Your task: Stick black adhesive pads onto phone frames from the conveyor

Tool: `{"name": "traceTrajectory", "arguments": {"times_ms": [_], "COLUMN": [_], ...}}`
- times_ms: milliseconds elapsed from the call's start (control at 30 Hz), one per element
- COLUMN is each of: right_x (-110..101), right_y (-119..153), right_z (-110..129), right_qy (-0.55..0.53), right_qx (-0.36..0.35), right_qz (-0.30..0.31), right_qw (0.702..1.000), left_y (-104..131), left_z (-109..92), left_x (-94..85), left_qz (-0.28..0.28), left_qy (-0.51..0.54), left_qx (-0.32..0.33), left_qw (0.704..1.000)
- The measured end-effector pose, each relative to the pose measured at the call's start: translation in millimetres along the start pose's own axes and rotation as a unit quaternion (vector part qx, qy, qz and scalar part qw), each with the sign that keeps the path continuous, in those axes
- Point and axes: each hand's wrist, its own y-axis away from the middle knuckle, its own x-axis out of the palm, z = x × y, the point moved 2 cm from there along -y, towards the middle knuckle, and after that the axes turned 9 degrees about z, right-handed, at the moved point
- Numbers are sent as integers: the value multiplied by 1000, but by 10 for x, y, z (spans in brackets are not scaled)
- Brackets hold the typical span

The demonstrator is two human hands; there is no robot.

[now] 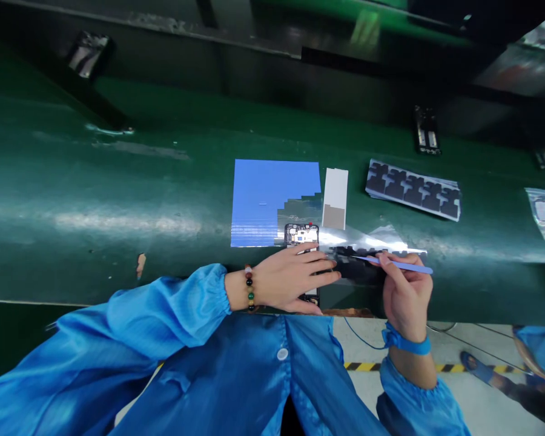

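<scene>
Left hand (295, 275) spread, gripping nothing, flat across the phone (302, 233); right of it, the right hand (406, 290) pinches tweezers (415, 266) over dark film (356, 272): peeling, seemingly. Next calls for steadiness!

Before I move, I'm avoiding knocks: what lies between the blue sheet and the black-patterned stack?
The head view shows a white and grey strip between the blue sheet and the patterned stack, nearer the sheet.

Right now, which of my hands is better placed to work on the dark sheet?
Probably your right hand: it holds the slim purple tool, tip at the dark sheet. Your left hand lies over the opened phone.
</scene>
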Motion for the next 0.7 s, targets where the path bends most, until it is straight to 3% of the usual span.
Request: {"name": "traceTrajectory", "arguments": {"times_ms": [133, 267, 433, 567, 700], "right_x": [10, 241, 582, 618, 608], "right_y": [34, 134, 234, 258, 265], "right_z": [36, 94, 87, 60, 66], "right_qy": [7, 8, 12, 6, 5], "right_qx": [-3, -7, -27, -42, -36], "right_qz": [-12, 16, 24, -16, -17], "right_qw": [1000, 1000, 999, 999, 999], "left_y": [153, 343, 388, 358, 337], "left_z": [268, 508, 543, 534, 547], "left_x": [-173, -293, -266, -227, -212], "left_qz": [-72, -93, -102, -99, -101], "left_qy": [-10, 18, 31, 0, -5], "left_qx": [-92, -168, -167, -130, -137], "left_qw": [993, 981, 980, 987, 985]}}
